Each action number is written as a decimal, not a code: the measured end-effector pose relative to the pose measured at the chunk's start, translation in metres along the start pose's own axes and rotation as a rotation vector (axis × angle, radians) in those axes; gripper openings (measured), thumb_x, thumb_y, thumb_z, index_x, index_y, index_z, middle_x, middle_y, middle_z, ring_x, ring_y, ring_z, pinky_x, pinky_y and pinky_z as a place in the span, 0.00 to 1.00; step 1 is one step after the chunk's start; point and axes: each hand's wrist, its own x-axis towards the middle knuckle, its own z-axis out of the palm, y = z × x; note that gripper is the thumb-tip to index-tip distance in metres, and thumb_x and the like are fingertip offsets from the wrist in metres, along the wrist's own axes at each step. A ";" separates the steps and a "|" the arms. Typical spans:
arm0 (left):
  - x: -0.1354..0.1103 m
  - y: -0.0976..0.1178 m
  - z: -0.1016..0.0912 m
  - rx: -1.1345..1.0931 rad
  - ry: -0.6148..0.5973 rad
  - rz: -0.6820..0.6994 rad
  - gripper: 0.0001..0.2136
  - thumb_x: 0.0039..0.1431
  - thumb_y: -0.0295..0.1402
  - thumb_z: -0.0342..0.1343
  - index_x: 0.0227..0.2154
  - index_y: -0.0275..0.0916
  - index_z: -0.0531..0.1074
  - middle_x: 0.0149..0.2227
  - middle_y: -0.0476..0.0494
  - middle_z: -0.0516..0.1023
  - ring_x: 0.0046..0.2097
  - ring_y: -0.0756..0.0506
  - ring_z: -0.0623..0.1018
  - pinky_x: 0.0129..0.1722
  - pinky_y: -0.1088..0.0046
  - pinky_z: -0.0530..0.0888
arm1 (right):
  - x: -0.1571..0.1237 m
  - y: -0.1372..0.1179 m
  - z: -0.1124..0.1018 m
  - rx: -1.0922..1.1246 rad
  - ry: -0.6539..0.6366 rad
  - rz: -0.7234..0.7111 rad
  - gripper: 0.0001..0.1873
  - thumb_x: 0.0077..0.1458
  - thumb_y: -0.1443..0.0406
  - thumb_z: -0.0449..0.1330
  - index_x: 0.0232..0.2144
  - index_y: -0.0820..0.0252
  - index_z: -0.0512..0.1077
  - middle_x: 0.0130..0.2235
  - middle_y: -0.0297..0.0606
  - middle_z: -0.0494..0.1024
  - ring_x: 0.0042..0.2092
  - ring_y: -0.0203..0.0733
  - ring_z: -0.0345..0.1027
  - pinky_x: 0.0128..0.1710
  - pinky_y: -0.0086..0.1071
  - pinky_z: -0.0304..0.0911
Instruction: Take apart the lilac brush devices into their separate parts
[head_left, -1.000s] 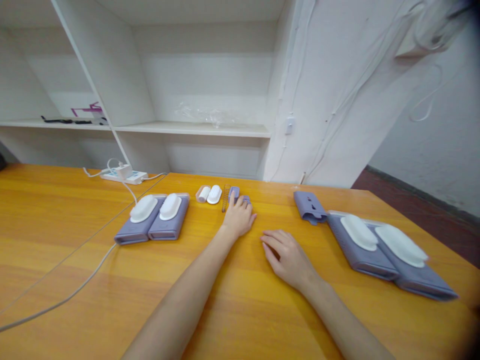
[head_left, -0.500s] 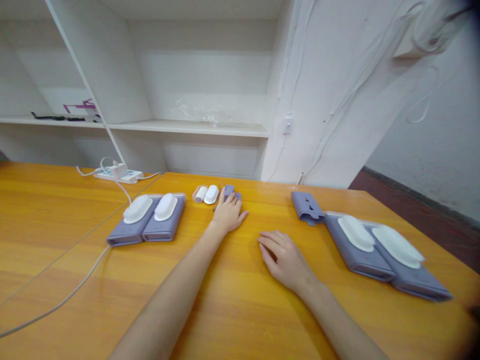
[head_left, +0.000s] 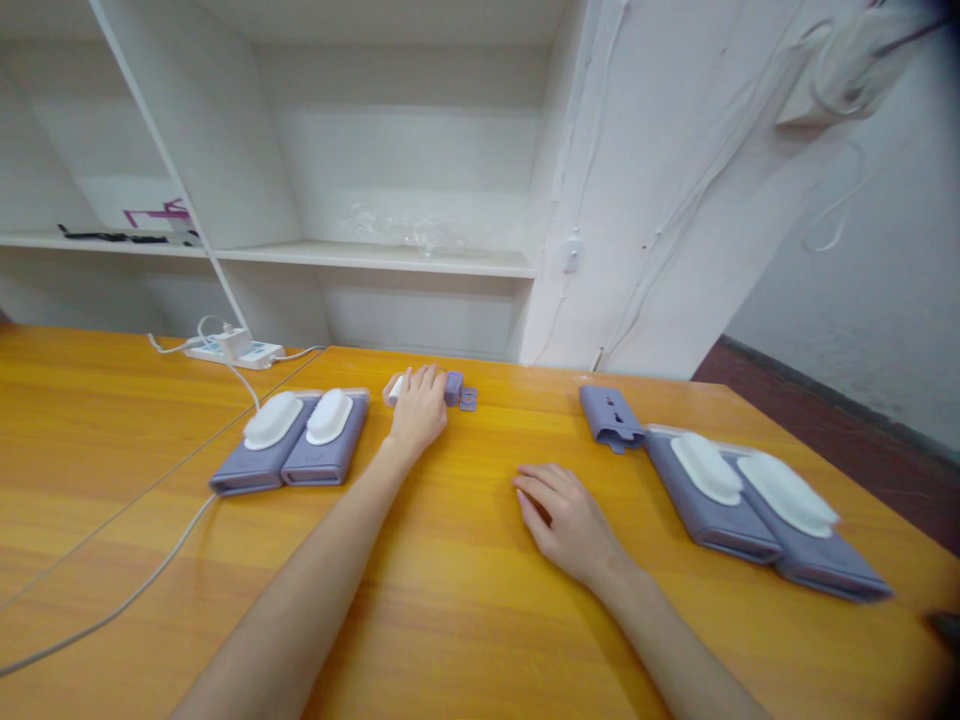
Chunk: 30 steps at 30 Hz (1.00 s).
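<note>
My left hand [head_left: 421,408] reaches to the back of the table, palm down, its fingers lying slightly apart over a row of small parts. Beneath it, the white ribbed oval piece is hidden. Left of the fingers, a small white cylinder in a clear pinkish holder [head_left: 391,390] partly shows. Just to their right lie a small purple block [head_left: 453,388] and a flat purple piece with cutouts [head_left: 469,399]. Resting on the tabletop, my right hand [head_left: 559,515] is empty, with loosely bent fingers and the thumb apart. Nearest to it is a hollow purple sleeve [head_left: 611,415].
Two purple cases with white oval tops [head_left: 326,450] stand at left, and two similar ones [head_left: 712,490] at right. A power strip [head_left: 247,352] and cables [head_left: 150,582] lie on the left of the wooden table [head_left: 450,610]. White shelving [head_left: 375,256] rises behind.
My left hand has slid left from the small purple parts onto the white ribbed oval piece, uncovering the purple parts. My right hand stays in place.
</note>
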 end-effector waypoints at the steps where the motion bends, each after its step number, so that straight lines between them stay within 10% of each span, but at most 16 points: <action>1: 0.001 -0.008 0.000 0.008 -0.008 -0.036 0.19 0.60 0.27 0.42 0.54 0.35 0.63 0.60 0.32 0.62 0.62 0.38 0.59 0.62 0.53 0.51 | 0.000 0.000 0.000 0.002 -0.002 0.002 0.13 0.58 0.70 0.52 0.43 0.57 0.73 0.45 0.42 0.76 0.46 0.46 0.68 0.46 0.44 0.64; 9: 0.007 -0.050 0.001 -0.001 -0.194 -0.125 0.15 0.62 0.35 0.43 0.47 0.43 0.70 0.47 0.38 0.73 0.47 0.41 0.74 0.45 0.65 0.70 | 0.001 -0.001 -0.002 0.007 -0.013 0.014 0.13 0.59 0.70 0.52 0.43 0.58 0.73 0.45 0.42 0.76 0.46 0.46 0.67 0.47 0.44 0.64; 30: 0.007 -0.042 0.000 0.070 -0.204 -0.223 0.18 0.60 0.40 0.44 0.43 0.34 0.71 0.46 0.32 0.73 0.47 0.37 0.74 0.44 0.64 0.70 | 0.001 -0.002 -0.002 0.012 -0.020 0.027 0.13 0.59 0.70 0.52 0.42 0.58 0.73 0.45 0.41 0.75 0.46 0.45 0.67 0.48 0.43 0.63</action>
